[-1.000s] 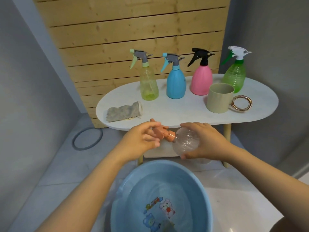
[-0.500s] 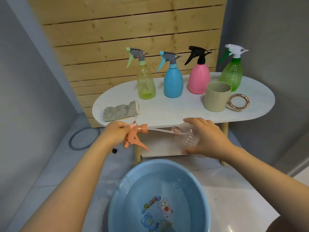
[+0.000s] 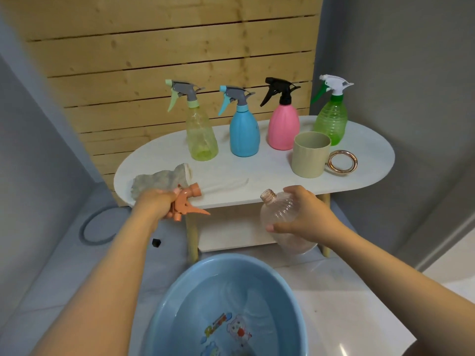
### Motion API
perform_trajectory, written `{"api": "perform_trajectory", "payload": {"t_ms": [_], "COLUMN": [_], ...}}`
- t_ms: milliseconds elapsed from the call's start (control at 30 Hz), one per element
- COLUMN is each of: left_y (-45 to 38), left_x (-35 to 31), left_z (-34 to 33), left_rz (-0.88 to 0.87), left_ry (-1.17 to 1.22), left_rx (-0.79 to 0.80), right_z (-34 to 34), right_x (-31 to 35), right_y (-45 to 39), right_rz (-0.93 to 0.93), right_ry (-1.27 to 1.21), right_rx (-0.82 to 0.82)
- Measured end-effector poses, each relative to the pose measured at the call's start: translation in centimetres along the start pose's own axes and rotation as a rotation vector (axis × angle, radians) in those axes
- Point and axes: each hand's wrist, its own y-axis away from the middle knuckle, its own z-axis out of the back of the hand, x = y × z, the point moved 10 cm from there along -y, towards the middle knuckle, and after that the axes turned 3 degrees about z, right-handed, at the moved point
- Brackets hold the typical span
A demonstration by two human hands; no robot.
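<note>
Four capped spray bottles (image 3: 202, 134) (image 3: 244, 137) (image 3: 283, 129) (image 3: 331, 122) upper centre; one open bottle (image 3: 280, 214), one spray head (image 3: 187, 201), one cup (image 3: 309, 156), one cloth (image 3: 159, 179), one basin (image 3: 195, 286).

A single wide-angle camera on the head looks forward and down, with the left hand (image 3: 156, 204) and right hand (image 3: 308, 214) close below. The basin (image 3: 231, 259) is nearest, the counter (image 3: 257, 173) and plank wall (image 3: 180, 47) beyond.

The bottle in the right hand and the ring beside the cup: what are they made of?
Bottle: probably clear, pinkish plastic; you see through its ribbed wall. Ring: looks like polished rose-gold metal, with bright reflections; plated plastic is possible.
</note>
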Motion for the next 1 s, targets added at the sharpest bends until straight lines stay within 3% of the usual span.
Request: {"api": "perform_trajectory", "payload": {"t_ms": [333,567,667,733,867,900,1000], "left_y": [-0.5,0.3,2.5,5.4,10.4,10.8,10.8], "left_x": [-0.9,-1.7,-3.7,-6.4,-7.3,-6.7,-6.3], "left_z": [-6.4,-7.1,-6.4,-6.7,-11.5,-12.3,-13.6], "left_rz": [0.048,-0.006,-0.133,-0.291,-0.441,-0.447,-0.461], "left_ry": [0.262,0.228,0.159,0.107,-0.082,-0.122,-0.098], "left_rx": [-0.024,-0.011,-0.046,0.044,0.601,0.669,0.627], "right_z": [-1.2,-1.3,-0.8,-0.2,1.3,1.4,1.4], "right_x": [2.0,2.6,2.6,2.6,2.8,3.0,3.1], "right_y": [-0.9,-1.0,-0.9,-0.8,-0.5,-0.5,-0.1], "right_rz": [0.013,0.003,0.0,-0.011,-0.011,-0.004,0.01], "right_ry": [-0.169,-0.225,-0.275,-0.352,-0.568,-0.628,-0.719], "right_rx": [0.024,0.023,0.003,-0.014,-0.013,0.003,0.061]}}
